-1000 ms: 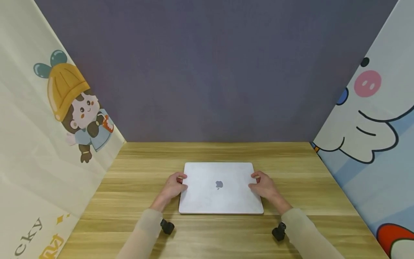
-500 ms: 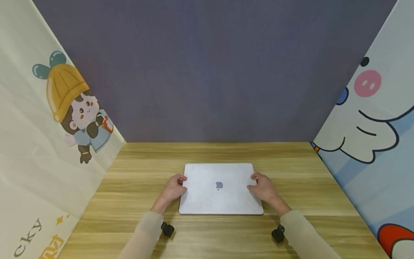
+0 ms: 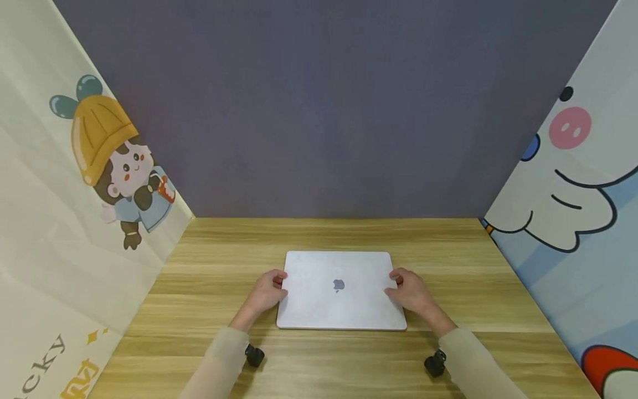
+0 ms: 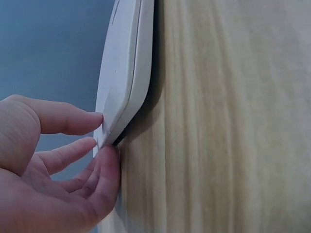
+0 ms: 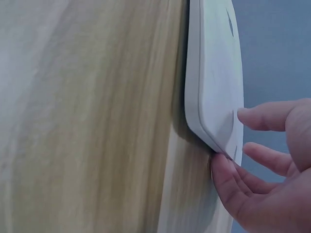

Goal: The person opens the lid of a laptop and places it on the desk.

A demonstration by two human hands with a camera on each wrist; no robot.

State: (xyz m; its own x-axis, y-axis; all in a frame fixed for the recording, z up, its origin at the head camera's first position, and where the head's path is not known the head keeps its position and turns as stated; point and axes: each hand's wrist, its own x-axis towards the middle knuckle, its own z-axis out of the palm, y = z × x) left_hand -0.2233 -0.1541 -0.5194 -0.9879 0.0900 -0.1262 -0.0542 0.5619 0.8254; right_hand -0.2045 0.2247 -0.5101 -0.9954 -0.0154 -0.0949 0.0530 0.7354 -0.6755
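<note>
A closed silver laptop with a dark apple logo on its lid lies flat on the wooden table, its long side toward me. My left hand holds its left edge, and my right hand holds the opposite edge. In the left wrist view, the thumb touches the lid while fingertips tuck in at the lower edge. The right wrist view has the thumb at the lid and fingers at the underside of the laptop's edge.
The wood-grain table ends at a dark grey panel behind. Cartoon-printed cloths stand at the left and right. A small black camera sits at the left wrist, another black camera at the right.
</note>
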